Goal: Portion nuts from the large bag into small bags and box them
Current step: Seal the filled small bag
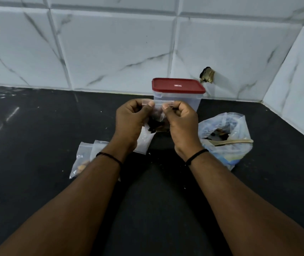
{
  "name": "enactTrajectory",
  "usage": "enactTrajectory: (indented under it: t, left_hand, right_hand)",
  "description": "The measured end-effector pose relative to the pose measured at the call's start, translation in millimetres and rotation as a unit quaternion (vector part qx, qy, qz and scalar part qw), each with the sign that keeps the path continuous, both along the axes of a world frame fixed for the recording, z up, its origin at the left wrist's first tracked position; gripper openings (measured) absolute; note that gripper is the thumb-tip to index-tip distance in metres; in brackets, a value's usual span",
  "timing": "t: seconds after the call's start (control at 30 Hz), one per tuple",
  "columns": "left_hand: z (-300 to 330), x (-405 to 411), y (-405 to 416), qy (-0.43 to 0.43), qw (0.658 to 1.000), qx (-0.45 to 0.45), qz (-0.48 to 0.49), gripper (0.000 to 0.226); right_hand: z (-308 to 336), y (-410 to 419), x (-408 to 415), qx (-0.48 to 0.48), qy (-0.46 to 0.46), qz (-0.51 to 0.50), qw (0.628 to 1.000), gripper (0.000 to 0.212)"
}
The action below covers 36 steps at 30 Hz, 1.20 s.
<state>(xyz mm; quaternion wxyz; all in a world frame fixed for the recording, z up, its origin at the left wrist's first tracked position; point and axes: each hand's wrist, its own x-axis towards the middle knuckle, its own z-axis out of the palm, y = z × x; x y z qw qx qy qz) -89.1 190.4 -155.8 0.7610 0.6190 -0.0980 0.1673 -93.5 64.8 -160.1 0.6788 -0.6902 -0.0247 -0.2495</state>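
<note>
A small clear zip bag with dark nuts in its bottom hangs above the black counter. My left hand and my right hand both pinch its top strip, thumbs toward me. To the right lies the large crumpled plastic bag, open, with dark nuts inside and a wooden spoon resting in its mouth. Behind my hands stands a clear plastic box with a red lid, closed. Small zip bags lie on the counter under my left forearm; one holds pale nuts.
The black counter runs back to a white marble-tiled wall, which turns a corner at the right. A dark broken spot marks the wall behind the box.
</note>
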Motion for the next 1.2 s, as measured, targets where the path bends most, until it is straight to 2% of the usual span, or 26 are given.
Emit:
enactTrajectory:
  t: [0.1,0.23,0.37,0.5,0.6,0.7,0.8,0.93,1.03,1.13,1.2]
  left_hand:
    - [-4.8,5.2,2.8,0.016,1.000,-0.001,0.002,0.007]
    - [-4.9,3.2,2.0,0.009,1.000,0.008,-0.002,0.017]
    - [-6.8,0.4,5.5,0.002,0.999,0.025,-0.020,0.020]
    - [-4.9,-8.2,3.1,0.000,0.999,0.036,-0.039,0.009]
    - [-3.3,-11.1,1.3,-0.003,0.998,0.046,-0.034,0.009]
    - [-3.7,-11.4,1.5,0.002,0.999,0.031,-0.034,0.016]
    - [-3.6,-11.4,2.8,0.026,0.999,-0.017,-0.034,0.011]
    - [-2.7,-11.5,4.2,0.044,0.998,-0.013,-0.051,0.005]
    - [-2.6,-10.3,5.5,0.051,0.998,0.003,-0.040,0.008]
    - [-2.4,-9.9,4.4,0.042,0.999,-0.011,-0.015,0.015]
    - [-1.4,-12.1,2.4,0.038,0.999,-0.031,-0.013,0.017]
  right_hand:
    - [-0.8,-2.9,-2.2,0.023,0.007,0.025,0.999,0.007]
    - [2.2,-12.0,-6.4,0.025,-0.006,0.042,0.999,0.004]
    - [2.0,-17.0,-10.1,-0.046,-0.023,0.042,0.998,0.006]
    - [2.2,-20.9,-13.1,-0.146,-0.029,0.030,0.988,0.010]
    - [4.7,-24.4,-11.5,-0.171,-0.018,0.020,0.985,0.014]
    - [6.0,-27.5,-14.7,-0.139,-0.015,0.036,0.989,0.012]
    - [5.1,-30.1,-18.4,-0.078,-0.008,0.046,0.996,0.002]
    - [4.5,-30.7,-19.5,-0.090,-0.009,0.022,0.996,0.017]
    - [5.7,-31.0,-19.6,-0.057,-0.003,0.041,0.998,0.002]
    - [5.0,-30.0,-21.2,0.029,0.059,0.118,0.991,0.023]
    - [5.5,-25.3,-25.6,0.031,0.090,0.156,0.983,0.030]
